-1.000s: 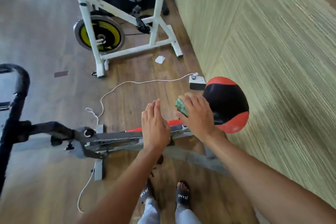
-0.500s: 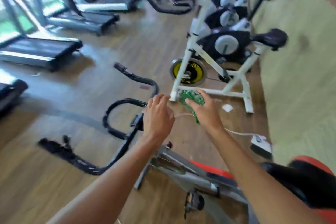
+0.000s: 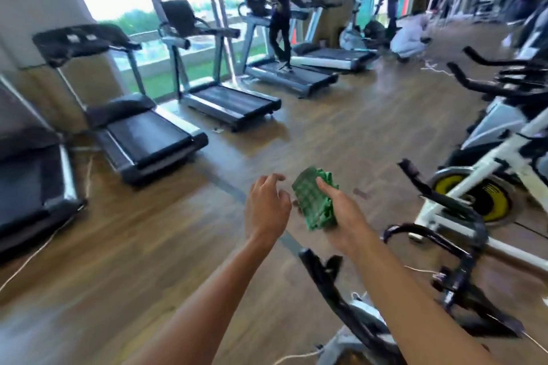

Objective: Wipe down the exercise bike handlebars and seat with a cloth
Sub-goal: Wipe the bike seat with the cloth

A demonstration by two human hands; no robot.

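The exercise bike's handlebars [image 3: 439, 234] are smeared by motion blur; its seat lies outside the picture. The cloth [image 3: 315, 203] hides the right hand's fingers.

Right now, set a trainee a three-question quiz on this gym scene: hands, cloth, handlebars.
1. True or false: the right hand holds the green cloth.
2. The left hand is: A) gripping the handlebars, B) free, beside the cloth, C) on a treadmill.
3. Fill in: the cloth is ___ touching the handlebars.

Key: 1 true; 2 B; 3 not.
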